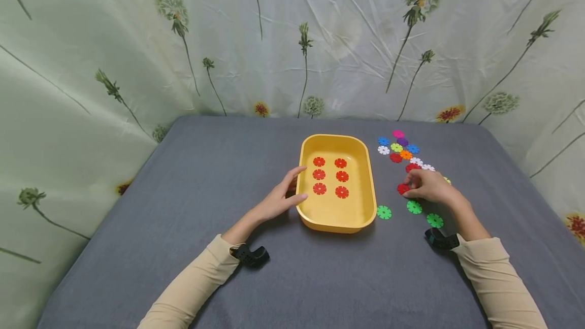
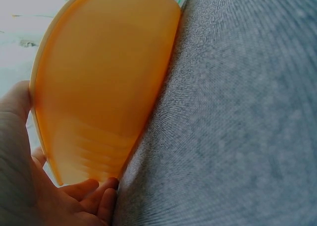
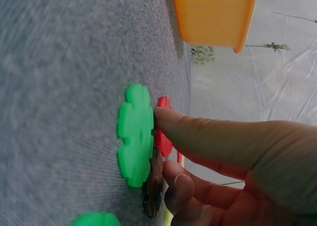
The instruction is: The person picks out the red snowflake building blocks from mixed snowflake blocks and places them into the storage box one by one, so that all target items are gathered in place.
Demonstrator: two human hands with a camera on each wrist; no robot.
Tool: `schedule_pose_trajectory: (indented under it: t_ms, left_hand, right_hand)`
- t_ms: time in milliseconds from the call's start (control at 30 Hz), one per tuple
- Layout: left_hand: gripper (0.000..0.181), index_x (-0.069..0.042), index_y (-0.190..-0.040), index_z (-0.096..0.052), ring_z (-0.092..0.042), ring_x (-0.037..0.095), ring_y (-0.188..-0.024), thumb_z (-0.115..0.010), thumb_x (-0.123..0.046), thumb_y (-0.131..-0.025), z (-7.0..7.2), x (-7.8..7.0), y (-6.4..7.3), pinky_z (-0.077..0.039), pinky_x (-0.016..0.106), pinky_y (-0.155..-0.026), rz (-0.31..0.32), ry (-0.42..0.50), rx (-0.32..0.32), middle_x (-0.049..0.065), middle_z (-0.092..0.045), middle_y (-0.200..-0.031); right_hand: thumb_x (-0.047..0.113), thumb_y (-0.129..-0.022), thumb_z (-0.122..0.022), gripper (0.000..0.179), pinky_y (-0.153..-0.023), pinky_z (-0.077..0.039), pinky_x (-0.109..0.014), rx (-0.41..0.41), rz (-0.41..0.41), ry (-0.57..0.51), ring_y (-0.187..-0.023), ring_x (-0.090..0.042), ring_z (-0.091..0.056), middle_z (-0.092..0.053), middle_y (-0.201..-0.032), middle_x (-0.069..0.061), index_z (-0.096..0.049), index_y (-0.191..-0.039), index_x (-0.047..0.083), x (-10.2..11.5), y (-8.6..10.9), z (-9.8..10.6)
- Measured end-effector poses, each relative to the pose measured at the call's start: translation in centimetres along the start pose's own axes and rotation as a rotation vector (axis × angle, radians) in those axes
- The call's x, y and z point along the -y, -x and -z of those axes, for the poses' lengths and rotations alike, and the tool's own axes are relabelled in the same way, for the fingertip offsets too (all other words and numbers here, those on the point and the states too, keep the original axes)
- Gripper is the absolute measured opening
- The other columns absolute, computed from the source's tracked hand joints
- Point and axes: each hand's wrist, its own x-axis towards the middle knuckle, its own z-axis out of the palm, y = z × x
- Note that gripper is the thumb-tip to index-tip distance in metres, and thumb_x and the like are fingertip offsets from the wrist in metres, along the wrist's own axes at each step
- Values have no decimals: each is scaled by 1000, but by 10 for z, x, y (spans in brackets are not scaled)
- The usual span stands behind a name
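Left hand (image 1: 280, 199) clamped on left rim of yellow plastic bin (image 1: 335, 215), right of centre on table (image 1: 228, 176). Six red snowflake discs (image 1: 342, 176) inside, two columns. Right hand (image 1: 430, 186) pinching red snowflake disc (image 1: 402, 189) between bin and table's right edge. Three green discs (image 1: 414, 207) nearer front edge; mixed-colour discs (image 1: 405, 155) toward far right corner.

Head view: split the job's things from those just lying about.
Likely job:
left hand
yellow tray
six red discs inside
right hand
pinched red disc
loose red discs

Likely lying about:
green discs
blue discs
white discs
orange disc
purple disc
pink disc
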Motion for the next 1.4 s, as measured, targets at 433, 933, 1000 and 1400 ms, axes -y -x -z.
schedule_pose_trajectory:
  t_ms: [433,933,1000,1400]
  left_hand:
    - [69,-31,-146,-18,-48,26,-127,-58,-34,-91,-1,2,0,-40,46,-105,12,-14,-5,13,-40,-144]
    - [69,-27,-147,-18,-49,25,-125,-58,-31,-91,-1,1,0,-41,43,-104,-9,-10,-8,14,-41,-143]
    - [69,-25,-148,-18,-50,26,-125,-58,-30,-91,-1,1,0,-41,44,-103,-14,-12,-6,14,-41,-143]
    - [70,-19,-148,-18,-50,28,-125,-58,-27,-91,0,0,1,-42,45,-102,-27,-16,-3,16,-41,-144]
  right_hand:
    - [7,-77,-72,29,-67,-52,-39,-40,74,-24,-79,-28,-59,-64,-88,-21,-53,-97,-1,6,-4,-8]
    - [6,-79,-71,28,-65,-51,-30,-65,104,-28,-73,-19,-57,-64,-85,-15,-54,-102,2,9,-3,-12]
    - [6,-80,-70,28,-63,-49,-28,-67,105,-32,-72,-18,-56,-64,-83,-14,-55,-103,2,9,-3,-12]
    - [6,-82,-68,23,-55,-43,-24,-69,97,-88,-67,-15,-52,-64,-77,-9,-58,-102,3,8,-4,-13]
